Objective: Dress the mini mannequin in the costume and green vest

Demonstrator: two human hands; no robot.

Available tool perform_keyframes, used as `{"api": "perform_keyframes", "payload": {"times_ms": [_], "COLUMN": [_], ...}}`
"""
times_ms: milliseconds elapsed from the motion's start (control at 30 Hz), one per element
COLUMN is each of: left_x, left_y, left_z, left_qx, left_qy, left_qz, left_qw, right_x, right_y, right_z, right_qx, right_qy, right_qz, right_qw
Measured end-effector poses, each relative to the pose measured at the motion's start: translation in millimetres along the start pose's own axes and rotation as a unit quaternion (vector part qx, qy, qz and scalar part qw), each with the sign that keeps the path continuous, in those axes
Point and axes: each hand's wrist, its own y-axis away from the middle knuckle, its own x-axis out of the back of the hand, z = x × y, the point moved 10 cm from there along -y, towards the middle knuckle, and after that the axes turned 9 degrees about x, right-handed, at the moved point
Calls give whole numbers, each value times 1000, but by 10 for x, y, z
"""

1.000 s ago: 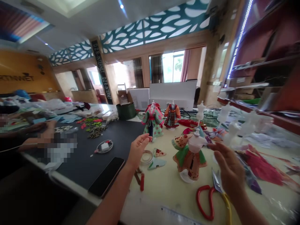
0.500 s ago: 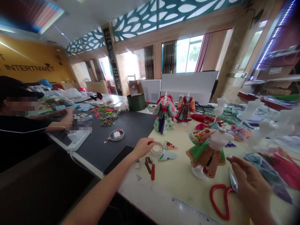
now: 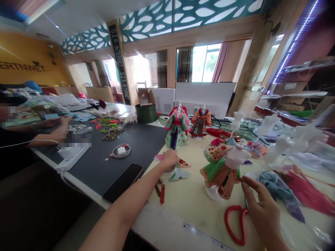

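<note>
My left hand point(image 3: 170, 160) is closed over a tape roll point(image 3: 169, 167), hiding most of it. Its fingertips are hidden, so I cannot tell what they hold. Beside it lie a floral fabric piece point(image 3: 184, 163) and a pale blue fabric piece point(image 3: 179, 174). On the right, thumb and forefinger of my right hand point(image 3: 259, 200) pinch the skirt edge of a green and orange doll dress point(image 3: 227, 177). That dress hangs on a small white mannequin point(image 3: 238, 156). Red-handled scissors point(image 3: 243, 226) lie under the right hand, their blades mostly covered.
Two dressed mannequins, one green point(image 3: 178, 129) and one orange point(image 3: 201, 122), stand behind. Bare white mannequins point(image 3: 282, 146) and fabric point(image 3: 309, 188) are at right. A phone point(image 3: 123, 182), cable point(image 3: 120, 151) and ruler point(image 3: 202, 237) lie on the table. A co-worker's hands point(image 3: 62, 122) work at left.
My left hand has moved right, over the tape roll, and its fingers have closed downward. My right fingertips have come in to the skirt edge. The camera view has turned slightly right.
</note>
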Motion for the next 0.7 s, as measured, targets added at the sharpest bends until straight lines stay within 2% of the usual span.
{"api": "perform_keyframes", "payload": {"times_ms": [133, 300, 400, 467, 533, 633, 700], "left_x": [74, 497, 681, 672, 558, 156, -111], "left_y": [78, 389, 705, 936, 1172, 1530, 1735], "left_z": [103, 340, 471, 559, 669, 900, 1067], "left_qx": [-32, -118, -177, -211, -241, -233, -220], "left_qy": [63, 181, 230, 248, 267, 384, 410], "left_qz": [11, 46, 14, -39, -108, -309, -391], "left_qw": [997, 975, 957, 945, 927, 838, 794], "right_x": [37, 121, 193, 256, 308, 325, 246], "right_y": [-7, -34, -47, -34, -1, 62, 93], "right_z": [-16, -20, -49, -76, -140, -304, -434], "right_qx": [10, 2, 10, 19, 37, 63, 70], "right_qy": [-1, -7, -19, -39, -76, -146, -191], "right_qz": [5, 29, 52, 70, 78, 61, 13], "right_qw": [1000, 1000, 998, 997, 993, 985, 979]}}
